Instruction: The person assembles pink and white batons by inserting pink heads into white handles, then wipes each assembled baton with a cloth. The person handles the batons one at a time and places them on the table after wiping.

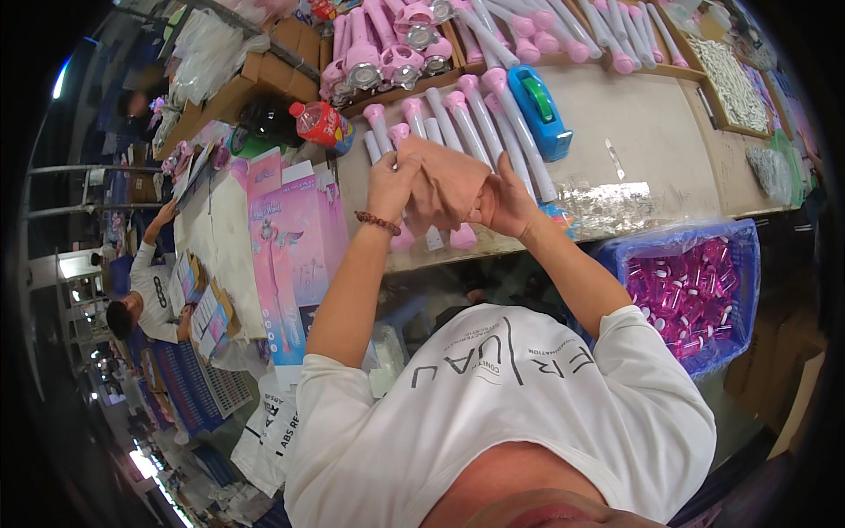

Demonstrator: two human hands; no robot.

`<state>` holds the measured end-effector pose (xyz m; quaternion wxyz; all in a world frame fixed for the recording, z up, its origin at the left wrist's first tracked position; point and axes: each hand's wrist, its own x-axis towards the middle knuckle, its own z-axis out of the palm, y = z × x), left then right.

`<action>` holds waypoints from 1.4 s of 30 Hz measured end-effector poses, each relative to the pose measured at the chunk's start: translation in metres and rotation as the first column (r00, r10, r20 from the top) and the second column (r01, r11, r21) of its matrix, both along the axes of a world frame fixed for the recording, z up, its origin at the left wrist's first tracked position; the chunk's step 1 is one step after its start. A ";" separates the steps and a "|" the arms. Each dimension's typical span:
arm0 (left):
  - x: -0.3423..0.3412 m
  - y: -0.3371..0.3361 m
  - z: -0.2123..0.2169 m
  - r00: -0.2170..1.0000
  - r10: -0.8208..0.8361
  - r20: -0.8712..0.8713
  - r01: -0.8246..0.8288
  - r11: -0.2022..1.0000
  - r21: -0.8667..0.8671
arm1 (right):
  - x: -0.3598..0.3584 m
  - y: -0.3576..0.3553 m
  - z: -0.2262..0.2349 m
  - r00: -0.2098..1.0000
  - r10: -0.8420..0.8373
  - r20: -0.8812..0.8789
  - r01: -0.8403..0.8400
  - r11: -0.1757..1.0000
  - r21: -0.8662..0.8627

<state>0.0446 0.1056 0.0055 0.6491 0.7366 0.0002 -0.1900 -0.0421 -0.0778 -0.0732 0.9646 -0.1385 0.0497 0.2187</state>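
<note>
A brownish-pink cloth (447, 183) is spread between my two hands above the near edge of the worktable. My left hand (393, 183) pinches its upper left side, and a beaded bracelet circles that wrist. On the cloth's right edge, my right hand (510, 201) has its fingers curled against the fabric, with the thumb standing up apart. Beneath and behind the cloth lies a row of pale tubes with pink ends (471, 132), partly covered by it. Close beyond my right hand is a blue tape dispenser (547, 132) holding a green roll.
Boxes of pink parts (387, 53) and more tubes (616, 31) line the table's far side. A red-labelled bottle (324, 128) and pink printed cartons (295, 255) stand left. A lined blue crate (748, 273) of magenta bottles sits right. Another person (145, 295) works far left.
</note>
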 end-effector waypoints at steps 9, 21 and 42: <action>-0.016 -0.007 0.001 0.969 -0.143 -0.201 0.018 0.853 -0.522 | -0.019 0.017 0.007 0.997 0.017 0.069 -0.034 0.968 0.249; -0.007 0.045 -0.009 0.935 -0.252 -0.250 0.044 0.781 -0.623 | 0.021 0.057 0.025 0.999 -0.044 0.024 0.046 0.997 -0.059; 0.236 0.117 -0.102 0.790 0.419 0.447 -0.601 0.674 0.429 | -0.104 -0.016 0.055 0.648 -0.742 -0.172 0.732 0.669 -0.128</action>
